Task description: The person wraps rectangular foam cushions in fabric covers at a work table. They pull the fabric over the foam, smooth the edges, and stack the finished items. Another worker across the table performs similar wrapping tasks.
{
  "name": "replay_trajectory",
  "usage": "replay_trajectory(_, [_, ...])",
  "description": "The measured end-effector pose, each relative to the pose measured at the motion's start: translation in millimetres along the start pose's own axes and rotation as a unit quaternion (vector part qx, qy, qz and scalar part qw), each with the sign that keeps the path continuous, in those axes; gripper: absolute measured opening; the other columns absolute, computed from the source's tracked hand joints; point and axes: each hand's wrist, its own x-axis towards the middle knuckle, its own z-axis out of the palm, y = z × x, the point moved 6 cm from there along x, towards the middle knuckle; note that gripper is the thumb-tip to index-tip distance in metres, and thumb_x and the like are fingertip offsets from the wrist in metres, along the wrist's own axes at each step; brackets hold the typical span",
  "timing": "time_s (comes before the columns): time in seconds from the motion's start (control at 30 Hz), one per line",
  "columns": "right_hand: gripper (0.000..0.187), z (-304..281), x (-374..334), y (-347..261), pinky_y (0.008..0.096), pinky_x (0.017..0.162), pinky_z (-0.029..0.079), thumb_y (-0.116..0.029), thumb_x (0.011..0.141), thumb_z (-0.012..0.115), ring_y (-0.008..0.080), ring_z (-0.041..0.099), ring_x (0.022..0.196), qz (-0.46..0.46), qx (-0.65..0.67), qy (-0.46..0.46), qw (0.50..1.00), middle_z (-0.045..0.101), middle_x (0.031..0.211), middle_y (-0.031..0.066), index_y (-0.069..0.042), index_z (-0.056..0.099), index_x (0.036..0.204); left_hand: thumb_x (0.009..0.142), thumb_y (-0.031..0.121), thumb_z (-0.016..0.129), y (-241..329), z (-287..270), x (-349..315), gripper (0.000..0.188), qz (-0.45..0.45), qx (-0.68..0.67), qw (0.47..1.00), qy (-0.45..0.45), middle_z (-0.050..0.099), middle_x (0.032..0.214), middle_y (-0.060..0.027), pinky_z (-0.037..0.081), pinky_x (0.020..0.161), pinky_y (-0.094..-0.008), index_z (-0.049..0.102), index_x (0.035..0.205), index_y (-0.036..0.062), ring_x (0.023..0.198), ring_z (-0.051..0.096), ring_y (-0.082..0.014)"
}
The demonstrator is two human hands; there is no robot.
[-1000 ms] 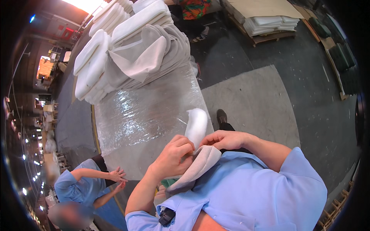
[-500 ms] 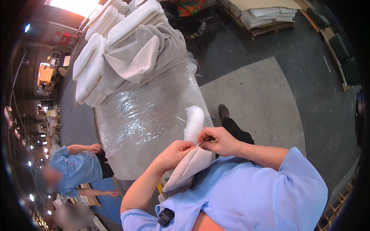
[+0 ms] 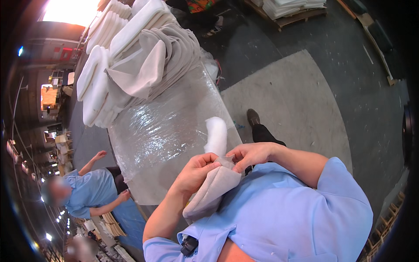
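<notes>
Against the front of my body is a beige fabric cover (image 3: pixel 214 187) with a seam along its length, its far end bunched up between my hands. My left hand (image 3: pixel 197 171) pinches the edge of that end between thumb and fingers. From the other side, my right hand (image 3: pixel 251 156) grips the same end, its fingertips partly hidden by folded cloth. Just beyond my fingers a white roll of soft padding (image 3: pixel 216 134) lies at the table's near right corner. Whether the padding touches the cover, I cannot tell.
The table (image 3: pixel 174 126) has clear plastic film over it. A tall pile of white padding pieces (image 3: pixel 94 83) and beige fabric covers (image 3: pixel 174 56) stands at its far end. On the left is a co-worker in a blue shirt (image 3: pixel 94 187). White sheets (image 3: pixel 288 6) rest on a pallet at the back right.
The cover's end is now folded up higher between my hands, and my right hand has opened its pinch wider over it. The co-worker's arms have moved. My view has shifted slightly.
</notes>
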Motion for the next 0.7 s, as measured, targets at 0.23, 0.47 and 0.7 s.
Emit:
replay_trajectory(0.23, [0.045,-11,7,11,0.0297,0.101,0.047,-0.024,0.091,0.087,0.0125,0.064,0.110,-0.034,-0.004,0.029,0.999,0.072,0.117,0.0019,-0.003,0.069,0.126,0.098,0.013,0.075,-24,3,4,0.024,0.050,-0.175,0.983,-0.030,0.073,0.106,-0.0067,0.059,0.083,-0.0269,0.063,0.116,0.0022,0.092,0.072,-0.0120])
replay_trajectory(0.47, [0.040,-14,7,23,0.0284,0.086,0.044,-0.041,0.106,0.067,0.0089,0.054,0.095,0.057,0.128,0.023,0.990,0.068,0.110,-0.0005,-0.005,0.070,0.123,0.096,0.010,0.074,-16,11,-4,0.026,0.038,-0.180,0.980,-0.077,0.072,0.107,-0.0066,0.058,0.083,-0.0258,0.062,0.117,0.0010,0.092,0.072,-0.0121])
replay_trajectory(0.7, [0.036,-5,6,11,0.0298,0.088,0.045,-0.034,0.102,0.074,0.0086,0.056,0.100,-0.002,-0.028,-0.017,0.999,0.067,0.107,-0.0020,-0.005,0.067,0.122,0.098,0.008,0.072,-5,6,-3,0.022,0.041,-0.122,0.990,-0.058,0.071,0.102,-0.0039,0.056,0.079,-0.0248,0.063,0.116,0.0008,0.088,0.068,-0.0088])
